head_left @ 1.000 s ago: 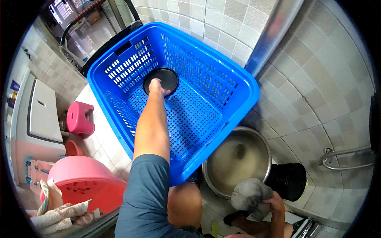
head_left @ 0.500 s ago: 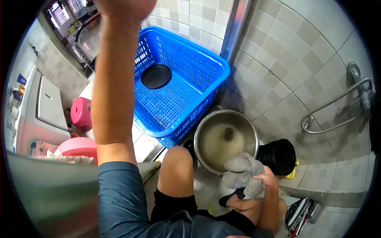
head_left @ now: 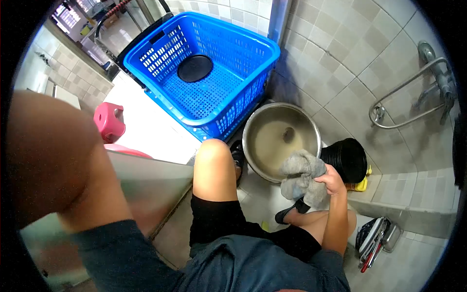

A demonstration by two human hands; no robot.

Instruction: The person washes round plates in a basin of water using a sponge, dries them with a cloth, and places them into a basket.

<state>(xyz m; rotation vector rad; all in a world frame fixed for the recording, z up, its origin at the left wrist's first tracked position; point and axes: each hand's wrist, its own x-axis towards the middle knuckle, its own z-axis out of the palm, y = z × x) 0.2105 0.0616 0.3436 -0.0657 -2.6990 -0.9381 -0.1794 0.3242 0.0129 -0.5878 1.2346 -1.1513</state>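
Tiled wet room, pale tile wall (head_left: 360, 44) down the right of my feed, metal shower fitting (head_left: 440, 78) mounted on it. Biggest item: blue plastic basket (head_left: 214, 90), slotted sides, standing upright. Next, metal basin (head_left: 246, 143), just beside the basket's near right corner, cloudy water (head_left: 267, 141) in it. Left arm (head_left: 102, 190) bulks up close at the left edge; left grip is out of frame, so I can't tell whether it's apart or together. Black ribbed bucket (head_left: 348, 160) sits at the basin's right; contact unclear. Pink stool (head_left: 109, 121) is well off to the left.

Grey fuzzy cloth (head_left: 304, 175): held up at the basin's near right side, overlapping the rim in my view; can't tell if it touches. Reads soft, floppy, bunched into lobes. If soaked, I'd expect it heavy and a bit slick; not fragile. I'd take a full fistful of the bunched middle; one loose fold would sag and slip.

Black round disc (head_left: 195, 68) lies flat in the basket, well apart from the cloth. Right grip (head_left: 332, 180) is clamped on the cloth's right edge. Dark lump (head_left: 289, 135) shows in the water, can't identify it.
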